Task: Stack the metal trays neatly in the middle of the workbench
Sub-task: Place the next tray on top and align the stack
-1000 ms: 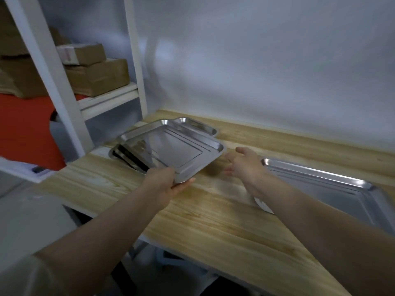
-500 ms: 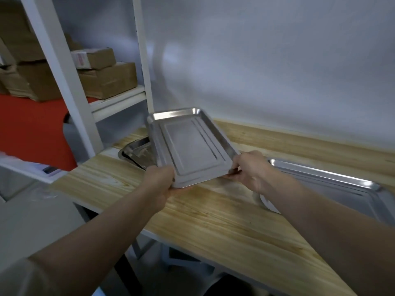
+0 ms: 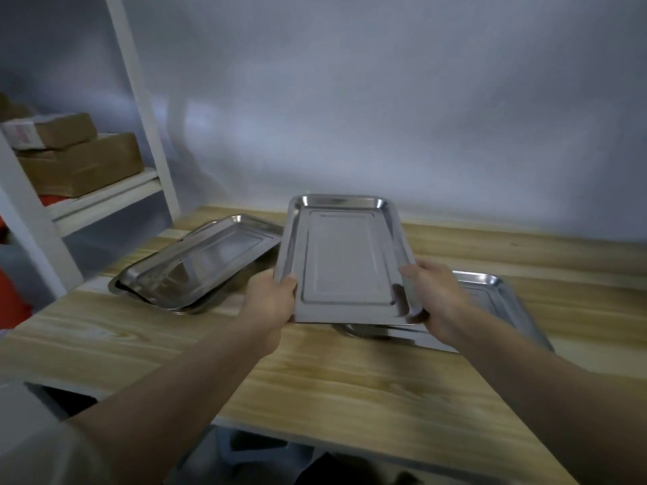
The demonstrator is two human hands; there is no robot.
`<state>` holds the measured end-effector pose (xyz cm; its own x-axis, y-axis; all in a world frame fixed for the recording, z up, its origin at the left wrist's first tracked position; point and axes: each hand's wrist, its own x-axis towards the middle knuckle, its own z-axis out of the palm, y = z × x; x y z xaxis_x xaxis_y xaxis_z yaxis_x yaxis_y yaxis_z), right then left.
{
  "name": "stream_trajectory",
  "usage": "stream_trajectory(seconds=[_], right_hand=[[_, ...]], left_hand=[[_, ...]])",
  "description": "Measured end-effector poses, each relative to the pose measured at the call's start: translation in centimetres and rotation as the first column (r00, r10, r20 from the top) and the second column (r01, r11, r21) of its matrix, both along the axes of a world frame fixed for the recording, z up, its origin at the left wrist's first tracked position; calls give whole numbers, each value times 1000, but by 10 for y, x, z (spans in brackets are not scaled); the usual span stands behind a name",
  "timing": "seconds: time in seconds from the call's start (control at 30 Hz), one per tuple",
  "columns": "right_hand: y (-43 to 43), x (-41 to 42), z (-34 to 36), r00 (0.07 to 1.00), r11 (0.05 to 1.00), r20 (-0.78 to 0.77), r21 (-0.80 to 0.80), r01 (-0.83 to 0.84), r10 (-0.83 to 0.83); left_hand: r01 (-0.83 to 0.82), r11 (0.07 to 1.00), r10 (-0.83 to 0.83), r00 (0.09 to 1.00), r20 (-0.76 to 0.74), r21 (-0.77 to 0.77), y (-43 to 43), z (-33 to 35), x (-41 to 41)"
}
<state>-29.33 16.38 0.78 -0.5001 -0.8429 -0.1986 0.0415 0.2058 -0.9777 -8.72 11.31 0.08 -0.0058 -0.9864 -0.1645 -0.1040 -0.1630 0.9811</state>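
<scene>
your left grip [image 3: 271,302] and right grip [image 3: 434,295] clasp the lifted tray [image 3: 345,260] above the surface [image 3: 315,372], seemingly over a larger tray [image 3: 497,295].

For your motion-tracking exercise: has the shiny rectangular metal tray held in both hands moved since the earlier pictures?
Yes. The held tray has been lifted off the left tray pile and carried rightward, now over the larger tray.

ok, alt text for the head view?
Both hands, left and right, hold a metal tray tilted above a wooden workbench. More trays are piled at left, and another tray lies at right, partly under the held one.
</scene>
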Motion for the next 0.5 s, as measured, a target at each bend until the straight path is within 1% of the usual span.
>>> stream_trajectory(seconds=[0.1,0.23,0.4,0.5], right_hand=[[25,-27,-5,994,997,-83,-9,74,-75],[58,-57,-11,987,989,-72,-14,145,-145],[86,-83,-17,975,981,-112,22,194,-190],[94,-91,-19,975,981,-134,51,187,-179]], left_hand=[[105,994,-105,993,44,19,10,1,-30],[215,975,-220,970,102,60,21,5,-62],[263,954,-276,958,75,147,23,3,-87],[273,941,-291,954,67,199,22,-1,-97]])
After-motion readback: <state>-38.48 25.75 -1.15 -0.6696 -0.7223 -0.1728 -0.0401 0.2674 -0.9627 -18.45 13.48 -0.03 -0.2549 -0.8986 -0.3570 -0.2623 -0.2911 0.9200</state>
